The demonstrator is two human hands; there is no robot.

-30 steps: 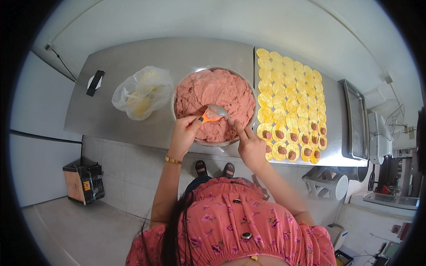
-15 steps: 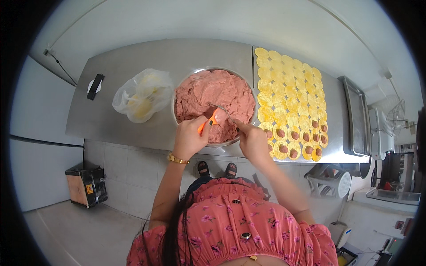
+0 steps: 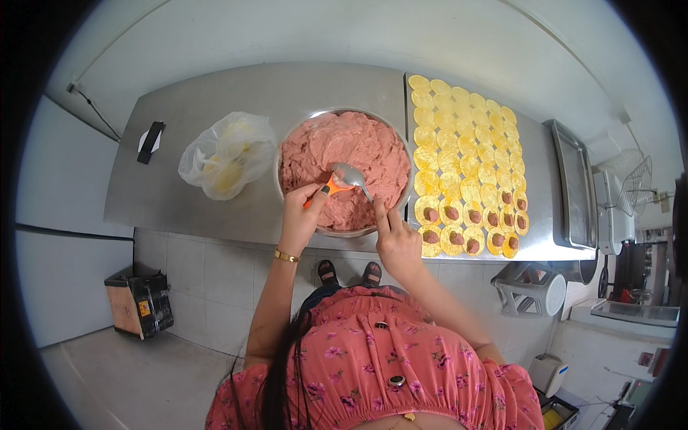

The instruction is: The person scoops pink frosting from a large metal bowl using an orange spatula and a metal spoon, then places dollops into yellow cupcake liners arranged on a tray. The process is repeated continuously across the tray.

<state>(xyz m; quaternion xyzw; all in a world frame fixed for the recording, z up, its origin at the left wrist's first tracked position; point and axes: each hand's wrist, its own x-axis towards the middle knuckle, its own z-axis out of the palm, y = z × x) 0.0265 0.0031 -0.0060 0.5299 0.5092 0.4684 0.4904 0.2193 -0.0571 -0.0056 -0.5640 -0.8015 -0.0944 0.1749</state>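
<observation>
Short-handled orange utensil [image 3: 337, 188]: partly covered by your left hand [image 3: 297, 212].
Crumpled translucent plastic bag [image 3: 231, 152]: yellow contents too blurred for you.

On the left part of the bench [image 3: 287, 84] I see a black strip [image 3: 150, 142] lying across a white piece [image 3: 141, 138], with a dark cord [image 3: 97, 107] running down the wall beyond it. At the right end I make out a long, rimmed metal tray [image 3: 571, 188], and past it a fan [image 3: 634, 188] with a wire guard. Below, I spot a tan-and-black box [image 3: 140, 304] on the floor [image 3: 229, 283] at left and a pale stool [image 3: 529, 288] at right.
</observation>
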